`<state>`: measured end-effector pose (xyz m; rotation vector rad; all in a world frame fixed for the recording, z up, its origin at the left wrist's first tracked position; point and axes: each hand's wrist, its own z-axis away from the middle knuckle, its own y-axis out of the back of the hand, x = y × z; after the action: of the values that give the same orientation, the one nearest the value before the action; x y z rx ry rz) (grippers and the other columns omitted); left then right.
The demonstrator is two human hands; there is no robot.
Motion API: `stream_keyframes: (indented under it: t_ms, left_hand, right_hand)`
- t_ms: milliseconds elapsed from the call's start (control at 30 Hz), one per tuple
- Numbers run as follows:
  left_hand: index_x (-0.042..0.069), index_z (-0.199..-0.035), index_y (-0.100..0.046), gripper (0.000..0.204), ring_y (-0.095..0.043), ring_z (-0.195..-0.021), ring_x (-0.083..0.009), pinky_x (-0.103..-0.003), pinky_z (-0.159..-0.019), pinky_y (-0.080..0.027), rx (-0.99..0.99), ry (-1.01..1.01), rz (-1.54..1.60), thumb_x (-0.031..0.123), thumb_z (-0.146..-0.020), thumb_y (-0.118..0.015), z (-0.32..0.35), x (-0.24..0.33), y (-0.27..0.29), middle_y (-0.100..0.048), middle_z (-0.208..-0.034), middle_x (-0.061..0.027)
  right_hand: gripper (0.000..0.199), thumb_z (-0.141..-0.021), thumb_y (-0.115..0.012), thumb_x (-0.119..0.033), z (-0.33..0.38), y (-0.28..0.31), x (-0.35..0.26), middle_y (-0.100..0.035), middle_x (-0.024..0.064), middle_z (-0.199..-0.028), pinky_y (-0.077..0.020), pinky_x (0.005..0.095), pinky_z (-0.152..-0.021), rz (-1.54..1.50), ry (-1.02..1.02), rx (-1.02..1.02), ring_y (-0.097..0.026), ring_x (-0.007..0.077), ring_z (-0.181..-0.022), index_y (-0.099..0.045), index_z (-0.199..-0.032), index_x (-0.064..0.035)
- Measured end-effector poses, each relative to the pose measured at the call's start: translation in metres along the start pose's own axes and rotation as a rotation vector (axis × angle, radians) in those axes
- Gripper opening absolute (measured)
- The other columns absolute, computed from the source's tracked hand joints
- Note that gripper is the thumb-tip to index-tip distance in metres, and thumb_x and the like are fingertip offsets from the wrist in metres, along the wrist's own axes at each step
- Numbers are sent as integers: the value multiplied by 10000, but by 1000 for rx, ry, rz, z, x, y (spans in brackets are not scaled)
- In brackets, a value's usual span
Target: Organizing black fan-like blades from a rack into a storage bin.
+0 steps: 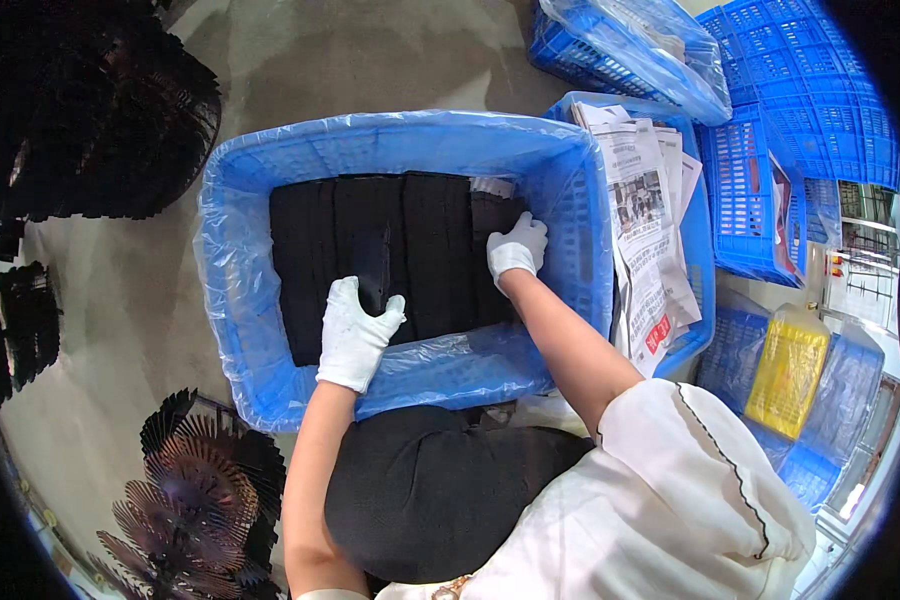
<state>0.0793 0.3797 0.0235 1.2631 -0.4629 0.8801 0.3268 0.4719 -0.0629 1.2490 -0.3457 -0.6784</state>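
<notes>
Grey floor (300, 75), stacked crates (810, 60); hands (357, 335) inside lined tub (420, 150).

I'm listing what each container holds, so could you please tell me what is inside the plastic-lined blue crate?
Packed rows of black pieces, with the gloved left hand and right hand at them. Whatever lies beneath the rows is covered.

I see newspapers (645, 235) carrying print — small dark lines, mostly too fine to read, and bold red characters by the near edge of their blue crate (707, 280).
</notes>
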Motion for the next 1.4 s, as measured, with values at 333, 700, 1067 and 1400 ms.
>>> stream_keyframes:
  t_ms: [333, 700, 1067, 1400]
  left_hand:
    - [-25, -1005, -586, 439, -589, -772, -297, -367, -741, -496, 33, -46, 8, 312, -775, -748, -1, -4, -5, -606, -885, -148]
    - [-34, -1001, -575, 447, -582, -763, -289, -360, -734, -494, 18, -14, -5, 318, -780, -742, -1, -7, -6, -597, -888, -151]
    - [-13, -987, -586, 388, -584, -758, -279, -347, -727, -491, -8, -48, 40, 290, -791, -730, 0, 1, -2, -597, -863, -141]
    - [-32, -1003, -625, 404, -623, -798, -301, -352, -767, -502, -345, 138, 355, 323, -820, -688, -5, 25, 11, -649, -896, -165]
  right_hand:
    - [635, -830, -536, -161, -14, -8, 29, -557, 253, -1292, -519, 433, -881, -120, 148, -88, -618, 373, -1021, -408, -1438, -26]
    - [674, -867, -495, -169, -16, -7, 42, -556, 238, -1316, -464, 372, -880, -480, -39, -250, -565, 348, -1028, -328, -1499, -7]
    - [667, -889, -498, -103, -8, -14, 50, -457, 194, -1457, -474, 316, -775, -685, -102, -209, -565, 254, -880, -288, -1516, -15]
    - [718, -901, -505, -63, 19, 9, 29, -508, 199, -1274, -500, 296, -687, -1051, -288, -367, -577, 182, -772, -207, -1554, -55]
